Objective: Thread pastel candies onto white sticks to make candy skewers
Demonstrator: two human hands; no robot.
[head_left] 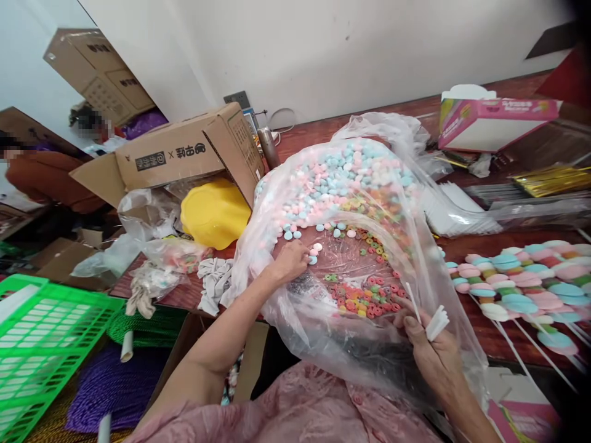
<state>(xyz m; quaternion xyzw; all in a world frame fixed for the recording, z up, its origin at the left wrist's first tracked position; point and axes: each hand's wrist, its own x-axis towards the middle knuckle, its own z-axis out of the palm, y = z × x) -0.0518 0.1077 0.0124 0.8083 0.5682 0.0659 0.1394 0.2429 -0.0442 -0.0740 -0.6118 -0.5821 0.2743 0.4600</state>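
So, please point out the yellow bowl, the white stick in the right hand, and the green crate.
yellow bowl (215, 213), head view, its upturned side.
white stick (414, 303), head view, mid-shaft.
green crate (44, 335), head view, slatted top.

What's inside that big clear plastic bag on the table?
The plastic bag holds pastel round candies heaped at the back and colourful ring candies nearer the front. The left hand reaches in among them. Whatever lies beneath the heap is covered.

Small candy-packing workroom. Bulk plastic bag of loose sweets (351, 203) around the hands; finished candy skewers (521, 280) right of them on the wooden tabletop (480, 246). Shipping cartons (184, 154) beyond the left hand, green plastic crate (41, 351) far left, display box (494, 120) behind.
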